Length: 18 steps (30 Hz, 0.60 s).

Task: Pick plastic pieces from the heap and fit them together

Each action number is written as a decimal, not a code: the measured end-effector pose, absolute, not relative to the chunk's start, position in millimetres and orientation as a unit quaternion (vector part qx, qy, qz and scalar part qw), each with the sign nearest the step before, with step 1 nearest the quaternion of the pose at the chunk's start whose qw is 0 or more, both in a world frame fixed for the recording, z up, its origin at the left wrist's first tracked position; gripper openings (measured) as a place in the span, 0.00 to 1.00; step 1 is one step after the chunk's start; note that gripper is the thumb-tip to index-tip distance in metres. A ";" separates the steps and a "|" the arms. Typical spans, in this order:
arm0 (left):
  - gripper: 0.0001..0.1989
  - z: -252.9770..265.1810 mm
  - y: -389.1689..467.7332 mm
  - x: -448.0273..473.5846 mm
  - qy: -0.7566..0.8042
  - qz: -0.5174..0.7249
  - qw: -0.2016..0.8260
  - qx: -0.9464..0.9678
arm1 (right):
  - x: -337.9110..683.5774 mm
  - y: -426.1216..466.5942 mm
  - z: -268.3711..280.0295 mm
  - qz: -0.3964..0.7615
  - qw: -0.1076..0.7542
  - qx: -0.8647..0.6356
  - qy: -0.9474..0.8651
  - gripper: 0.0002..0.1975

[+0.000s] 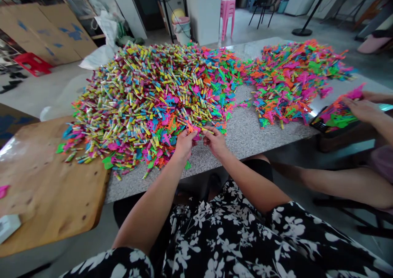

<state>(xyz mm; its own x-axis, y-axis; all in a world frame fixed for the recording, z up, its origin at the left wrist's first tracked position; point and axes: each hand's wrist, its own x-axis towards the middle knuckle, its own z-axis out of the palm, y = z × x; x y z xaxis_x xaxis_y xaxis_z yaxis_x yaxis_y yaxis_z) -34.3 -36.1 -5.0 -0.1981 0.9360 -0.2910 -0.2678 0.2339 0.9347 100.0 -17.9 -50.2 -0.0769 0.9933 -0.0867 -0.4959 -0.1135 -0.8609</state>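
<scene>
At the counter's [242, 136] near edge, a pink toy [196, 136] is pinched by the left hand [184, 144]; a tube [203, 129], long axis roughly sideways, pointing toward it, is pinched by the right hand [216, 143].

The left hand [184, 145] pinches a pink and orange plastic piece [193, 129], and just beside it the right hand [215, 141] grips a small yellow-ended tube [204, 129]. Directly ahead of the hands and spreading to their left, a heap of small multicoloured tubes [138, 85] covers much of the speckled worktop [245, 132]. Ahead and right of them lies a second heap of bright plastic pieces [288, 81]. Farther right, a co-worker's hands [364, 109] are at a black basket [319, 125] of similar pieces. Well left of the hands is a wooden worktop [52, 184].
</scene>
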 end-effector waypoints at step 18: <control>0.19 -18.1 -41.3 -24.7 0.572 0.515 0.568 0.290 | 120.3 -22.2 -58.0 0.553 0.514 -0.383 -0.532 0.15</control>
<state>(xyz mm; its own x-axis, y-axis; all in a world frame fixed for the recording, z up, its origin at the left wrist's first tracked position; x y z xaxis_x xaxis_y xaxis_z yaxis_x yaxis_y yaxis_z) -24.7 -41.3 -18.1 -0.1860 0.9171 -0.3525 -0.2541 0.3016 0.9189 120.3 -22.2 -58.0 -0.1776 0.9764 0.1232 -0.1618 0.0946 -0.9823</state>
